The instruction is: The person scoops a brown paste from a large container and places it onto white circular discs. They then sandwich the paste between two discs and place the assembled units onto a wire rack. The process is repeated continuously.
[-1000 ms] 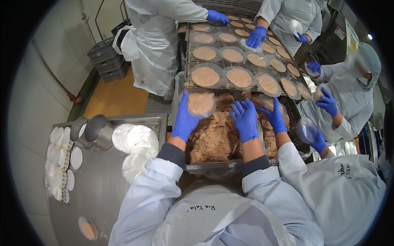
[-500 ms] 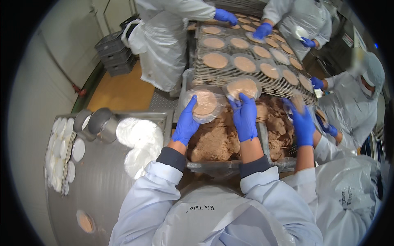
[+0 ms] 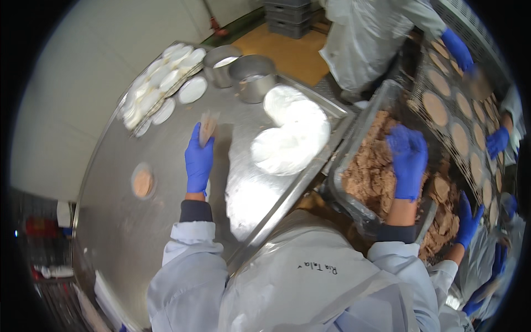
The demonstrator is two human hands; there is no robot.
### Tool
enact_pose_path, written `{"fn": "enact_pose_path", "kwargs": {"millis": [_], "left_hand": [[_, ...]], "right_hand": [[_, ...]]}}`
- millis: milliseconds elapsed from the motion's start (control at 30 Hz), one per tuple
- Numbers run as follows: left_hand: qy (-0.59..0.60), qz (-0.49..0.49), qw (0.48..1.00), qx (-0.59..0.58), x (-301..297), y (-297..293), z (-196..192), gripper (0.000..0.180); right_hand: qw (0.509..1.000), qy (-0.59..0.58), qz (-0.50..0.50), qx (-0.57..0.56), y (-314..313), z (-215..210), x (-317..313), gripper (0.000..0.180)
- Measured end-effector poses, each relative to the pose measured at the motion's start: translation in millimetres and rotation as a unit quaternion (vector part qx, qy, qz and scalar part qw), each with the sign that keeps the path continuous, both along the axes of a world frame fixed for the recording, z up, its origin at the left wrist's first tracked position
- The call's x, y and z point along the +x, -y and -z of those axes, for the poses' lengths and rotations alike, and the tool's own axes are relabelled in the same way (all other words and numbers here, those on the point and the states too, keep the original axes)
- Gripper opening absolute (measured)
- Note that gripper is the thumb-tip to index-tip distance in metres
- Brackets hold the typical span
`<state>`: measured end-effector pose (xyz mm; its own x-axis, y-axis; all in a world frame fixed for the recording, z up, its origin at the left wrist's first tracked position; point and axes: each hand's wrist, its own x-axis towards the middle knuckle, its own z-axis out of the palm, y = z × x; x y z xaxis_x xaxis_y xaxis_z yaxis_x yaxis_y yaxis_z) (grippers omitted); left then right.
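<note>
Over the steel table (image 3: 166,232), my left hand (image 3: 198,166) grips a flat pink patty with clear film (image 3: 208,126) between thumb and fingers, held on edge. Another round patty on a clear disc (image 3: 143,182) lies on the table to its left. My right hand (image 3: 408,157) is above the grey tub (image 3: 345,191) of brown-pink ground meat (image 3: 368,171). Motion smears its fingers, so what they hold, if anything, does not show. Between the hands, a pile of white round sheets (image 3: 293,133) rests on the table.
Two metal cylinders (image 3: 253,80) stand at the table's far edge, beside a tray of white discs (image 3: 193,89). At right, a wire rack (image 3: 431,130) carries rows of patties. Co-workers' gloved hands (image 3: 469,221) work close on that side. Grey crates (image 3: 287,19) are stacked behind.
The view has swung left. My left hand has moved from over the tub to over the table, still with a patty. The patty earlier at my right hand no longer shows there.
</note>
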<state>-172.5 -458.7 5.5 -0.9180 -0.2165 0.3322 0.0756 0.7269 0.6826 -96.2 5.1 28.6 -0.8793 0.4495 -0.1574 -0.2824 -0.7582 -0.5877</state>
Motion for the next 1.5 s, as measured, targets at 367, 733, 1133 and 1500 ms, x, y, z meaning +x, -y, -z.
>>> {"fn": "enact_pose_path", "kwargs": {"millis": [367,733,1133,1500], "left_hand": [[0.160,0.362,0.857,0.330,-37,-199,2,0.027],[0.436,0.466,0.431,0.638,14,-434,8,0.041],[0.418,0.393,0.393,0.718,-14,-362,-7,0.043],[0.399,0.424,0.387,0.715,-16,-410,-30,0.054]], "right_hand": [[0.974,-0.144,0.137,-0.109,-52,-32,21,0.076],[0.928,0.104,0.353,-0.063,-54,-18,52,0.036],[0.983,0.018,0.172,-0.064,-71,-69,12,0.036],[0.441,0.303,0.330,0.778,-80,-56,49,0.052]]}}
